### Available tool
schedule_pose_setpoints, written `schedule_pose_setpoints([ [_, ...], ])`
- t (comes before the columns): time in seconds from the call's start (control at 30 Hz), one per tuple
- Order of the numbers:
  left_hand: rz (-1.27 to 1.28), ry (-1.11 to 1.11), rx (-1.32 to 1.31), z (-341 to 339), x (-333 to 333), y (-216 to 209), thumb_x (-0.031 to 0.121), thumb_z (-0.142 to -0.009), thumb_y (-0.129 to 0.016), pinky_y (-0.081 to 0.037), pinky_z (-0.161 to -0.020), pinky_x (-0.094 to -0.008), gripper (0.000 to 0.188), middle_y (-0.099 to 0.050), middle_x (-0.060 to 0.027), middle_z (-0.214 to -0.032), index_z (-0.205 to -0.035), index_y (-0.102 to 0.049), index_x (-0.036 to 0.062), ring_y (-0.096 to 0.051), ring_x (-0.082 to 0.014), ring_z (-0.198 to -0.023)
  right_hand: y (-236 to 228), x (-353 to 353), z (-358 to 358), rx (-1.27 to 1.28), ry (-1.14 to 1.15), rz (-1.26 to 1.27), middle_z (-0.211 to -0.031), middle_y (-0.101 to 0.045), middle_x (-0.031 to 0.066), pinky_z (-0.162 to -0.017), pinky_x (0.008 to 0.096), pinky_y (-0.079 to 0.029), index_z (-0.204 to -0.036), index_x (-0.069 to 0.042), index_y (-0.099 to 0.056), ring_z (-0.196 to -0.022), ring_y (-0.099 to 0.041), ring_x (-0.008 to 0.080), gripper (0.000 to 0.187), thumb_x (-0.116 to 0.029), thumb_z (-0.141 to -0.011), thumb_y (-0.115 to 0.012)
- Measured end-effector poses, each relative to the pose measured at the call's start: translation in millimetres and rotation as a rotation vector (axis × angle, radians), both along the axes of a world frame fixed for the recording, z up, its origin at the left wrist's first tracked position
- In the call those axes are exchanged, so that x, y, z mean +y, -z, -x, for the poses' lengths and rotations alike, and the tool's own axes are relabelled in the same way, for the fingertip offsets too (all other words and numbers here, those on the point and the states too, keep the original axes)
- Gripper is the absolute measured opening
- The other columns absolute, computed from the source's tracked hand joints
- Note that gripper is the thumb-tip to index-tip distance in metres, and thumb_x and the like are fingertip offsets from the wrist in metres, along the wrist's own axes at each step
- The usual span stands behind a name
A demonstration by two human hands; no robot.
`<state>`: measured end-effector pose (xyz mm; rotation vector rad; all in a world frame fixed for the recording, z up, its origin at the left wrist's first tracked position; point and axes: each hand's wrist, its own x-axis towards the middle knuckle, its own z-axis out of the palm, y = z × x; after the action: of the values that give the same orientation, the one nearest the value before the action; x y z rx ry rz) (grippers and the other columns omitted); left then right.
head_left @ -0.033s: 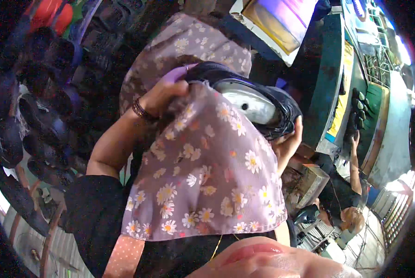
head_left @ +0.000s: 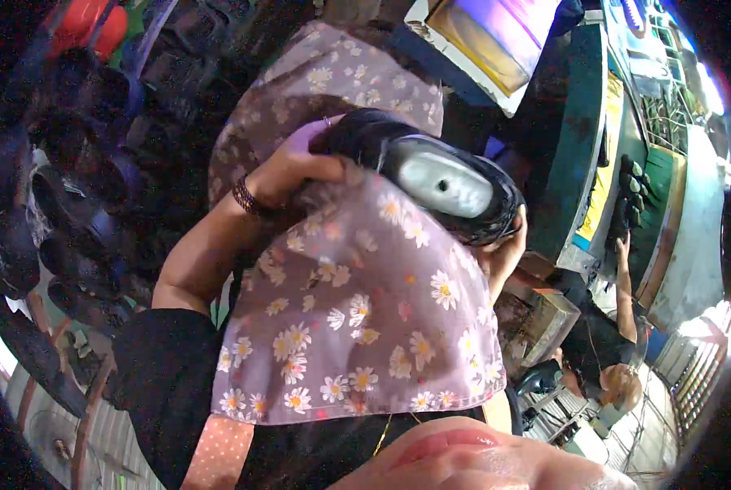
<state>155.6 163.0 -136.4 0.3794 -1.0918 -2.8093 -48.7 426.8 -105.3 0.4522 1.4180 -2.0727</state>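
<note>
Over my lap I hold a black shoe (head_left: 365, 139) between both hands. A pale, smooth oval piece (head_left: 455, 200) with a dark round hole fills its opening, like the top of a shoe last. My left hand (head_left: 308, 159) is closed round the shoe's left end, with the thumb on the near side. At the right end, my right hand (head_left: 506, 249) grips from below, and most of its fingers are hidden behind the shoe. The flowered apron (head_left: 365, 327) hangs just below the shoe and partly meets its near edge.
Dark, shoe-like shapes (head_left: 79, 212) crowd the left side. At the upper right stands a box with a purple and yellow top (head_left: 488, 41). Further right, a co-worker (head_left: 598, 327) reaches to a green bench (head_left: 573, 147) with dark pieces on it.
The shoe has turned slightly, so more of the pale oval faces me. My left thumb has shifted along the near side, and the apron edge has dropped a little off the shoe.
</note>
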Motion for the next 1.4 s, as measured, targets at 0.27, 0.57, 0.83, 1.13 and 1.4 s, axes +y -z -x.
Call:
schedule_pose_setpoints([
  [0.27, 0.145, -0.186, 0.167, 27.1, 20.7, -30.7, 0.005, -0.057, -0.089, -0.034, -0.107, -0.0391, 0.102, -0.045, -0.0114, -0.139, -0.14, -0.03, -0.0026, -0.046, -0.0228, -0.126, 32.3, -3.2, 15.6, -0.194, 0.113, 0.105, -0.131, -0.054, 0.013, -0.099, 0.0521, -0.044, -0.127, -0.006, -0.052, -0.118, -0.053, 0.0323, 0.044, -0.037, -0.097, -0.045],
  [0.57, 0.662, -0.571, -0.116, 3.7, 29.7, -43.2, 0.018, -0.062, -0.09, -0.05, -0.085, -0.0283, 0.071, -0.067, -0.0094, -0.104, -0.118, -0.054, -0.0064, -0.062, -0.0131, -0.094, 76.4, 54.1, -49.0, -0.194, -0.125, 0.053, -0.112, -0.062, 0.0094, -0.088, 0.043, -0.048, -0.113, -0.009, -0.058, -0.1, -0.059, 0.0274, 0.035, -0.036, -0.093, -0.049],
  [0.83, 0.666, -0.329, -0.324, -50.1, 19.4, -43.9, 0.007, -0.072, -0.082, -0.05, -0.086, -0.028, 0.066, -0.066, -0.0089, -0.109, -0.128, -0.049, -0.005, -0.062, -0.013, -0.097, 90.0, 83.1, -80.4, 0.16, -0.505, -0.315, -0.12, -0.055, 0.007, -0.096, 0.034, -0.041, -0.126, -0.005, -0.046, -0.109, -0.053, 0.0187, 0.047, -0.022, -0.086, -0.065],
  [1.13, 0.633, 0.095, -0.229, -119.6, 2.7, -48.8, 0.042, -0.038, -0.094, -0.021, -0.114, -0.0361, 0.141, -0.029, -0.0155, -0.147, -0.146, -0.015, -0.0036, -0.028, -0.0256, -0.137, 31.6, 68.6, -96.9, 0.586, -0.596, -0.502, -0.119, -0.048, 0.0046, -0.103, 0.0349, -0.032, -0.127, -0.009, -0.041, -0.113, -0.045, 0.0195, 0.076, -0.008, -0.064, -0.083],
  [1.4, 1.078, 0.115, -0.335, -122.3, 30.0, -82.1, 0.042, -0.047, -0.092, -0.029, -0.109, -0.0407, 0.124, -0.037, -0.0235, -0.137, -0.141, -0.025, -0.0041, -0.036, -0.0369, -0.13, 18.3, 69.3, -87.3, 0.68, -0.494, -0.418, -0.117, -0.051, 0.0057, -0.097, 0.0356, -0.039, -0.127, -0.009, -0.041, -0.11, -0.049, 0.0202, 0.081, -0.021, -0.061, -0.088],
])
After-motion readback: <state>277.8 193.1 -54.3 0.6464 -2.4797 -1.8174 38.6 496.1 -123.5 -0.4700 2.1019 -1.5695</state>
